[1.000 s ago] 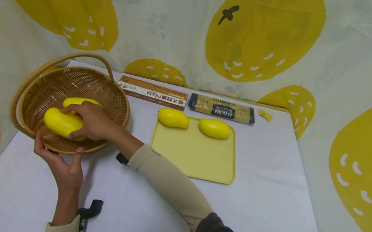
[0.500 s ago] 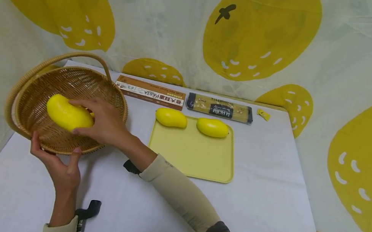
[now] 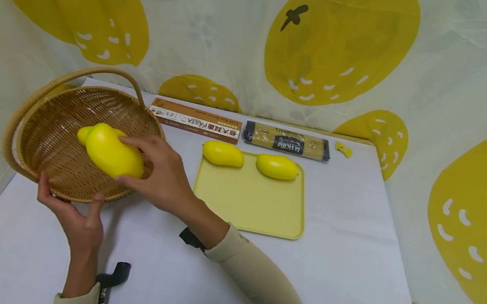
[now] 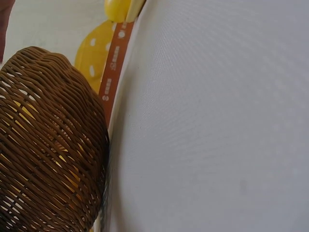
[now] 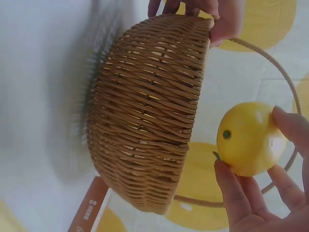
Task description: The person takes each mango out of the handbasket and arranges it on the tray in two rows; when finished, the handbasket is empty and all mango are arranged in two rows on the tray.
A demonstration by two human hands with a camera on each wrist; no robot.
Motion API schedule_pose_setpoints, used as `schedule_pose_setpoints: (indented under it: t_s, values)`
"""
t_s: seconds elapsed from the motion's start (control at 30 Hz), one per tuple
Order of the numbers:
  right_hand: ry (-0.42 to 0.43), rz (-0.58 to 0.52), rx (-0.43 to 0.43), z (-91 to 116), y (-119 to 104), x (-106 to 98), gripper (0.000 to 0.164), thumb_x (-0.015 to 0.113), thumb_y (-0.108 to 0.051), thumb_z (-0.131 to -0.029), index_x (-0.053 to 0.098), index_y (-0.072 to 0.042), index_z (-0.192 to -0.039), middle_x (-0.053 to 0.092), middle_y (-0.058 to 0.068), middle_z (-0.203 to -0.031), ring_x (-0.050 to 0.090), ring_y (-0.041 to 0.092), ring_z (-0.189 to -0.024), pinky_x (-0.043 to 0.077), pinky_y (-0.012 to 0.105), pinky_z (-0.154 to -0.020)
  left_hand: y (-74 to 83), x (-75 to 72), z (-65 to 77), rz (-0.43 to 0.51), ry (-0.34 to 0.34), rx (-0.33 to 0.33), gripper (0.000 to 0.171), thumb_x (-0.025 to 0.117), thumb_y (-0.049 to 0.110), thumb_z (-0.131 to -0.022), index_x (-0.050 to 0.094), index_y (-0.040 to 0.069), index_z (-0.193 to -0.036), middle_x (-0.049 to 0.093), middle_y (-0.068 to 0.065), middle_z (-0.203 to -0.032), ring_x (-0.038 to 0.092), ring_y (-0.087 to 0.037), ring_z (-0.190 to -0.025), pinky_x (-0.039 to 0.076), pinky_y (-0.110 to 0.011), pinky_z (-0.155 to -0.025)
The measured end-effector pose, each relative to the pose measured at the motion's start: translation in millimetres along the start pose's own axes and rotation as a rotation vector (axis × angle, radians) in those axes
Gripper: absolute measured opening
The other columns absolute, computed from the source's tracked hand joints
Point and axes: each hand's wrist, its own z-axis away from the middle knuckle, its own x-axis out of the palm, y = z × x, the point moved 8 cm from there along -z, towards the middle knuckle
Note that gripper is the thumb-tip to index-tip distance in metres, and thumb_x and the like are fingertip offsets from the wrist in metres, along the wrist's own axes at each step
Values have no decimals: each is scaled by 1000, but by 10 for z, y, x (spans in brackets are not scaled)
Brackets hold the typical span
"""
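Observation:
A yellow mango [image 3: 114,151] is in my right hand [image 3: 163,175], raised above the rim of the round wicker basket [image 3: 55,123]. Thumb and fingers grip it from its right side; the right wrist view shows the mango [image 5: 251,137] clear of the wicker wall. Behind it, the end of another mango [image 3: 83,135] peeks out inside the basket, mostly hidden. My left hand [image 3: 81,226] holds the basket's near rim, with its fingers on the left and its thumb on the right. The left wrist view has the basket's woven side [image 4: 48,140] up close.
Two more mangoes [image 3: 222,153] [image 3: 277,167] lie along the far edge of a pale yellow tray [image 3: 248,205]. Behind are a pasta box [image 3: 196,120], a spaghetti pack [image 3: 287,141] and a small yellow packet [image 3: 343,150]. The basket's handle [image 3: 32,103] arches up at its far left.
My right hand has lifted the mango from inside the basket and drawn it up and to the right. The left hand stays at the basket's rim.

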Motion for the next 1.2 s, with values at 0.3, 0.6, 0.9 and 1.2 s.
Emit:
schedule_pose_setpoints:
  t_s: [0.3,0.6,0.9,1.2]
  values:
    - [83,-179,26,271,47,-291,70,92,-17,-83,64,-19,-147,63,4,-136,58,12,-125,58,18,-91,-122,-48,-13,-16,5,-6,95,71,11,-81,19,-1,-160,18,-18,-171,21,-36,-157,13,-35,-130]
    - [123,-180,68,462,268,-597,70,92,-19,-83,63,-25,-147,63,0,-136,60,10,-126,60,26,-92,30,5,2,-8,1,-12,92,67,5,-81,19,-3,-159,20,-18,-170,22,-36,-157,13,-36,-130]
    - [143,-216,161,678,573,-834,68,92,-19,-83,65,-29,-145,63,-2,-137,63,13,-127,61,32,-95,104,28,-13,-4,-2,-46,91,63,-2,-80,19,-2,-160,19,-18,-171,22,-34,-157,14,-34,-130]
    - [72,-188,299,910,989,-1010,64,92,-19,-83,68,-31,-141,64,-4,-139,63,20,-127,60,48,-99,82,21,-19,-25,5,-69,92,61,-4,-79,19,0,-160,18,-16,-172,22,-32,-157,14,-34,-130]
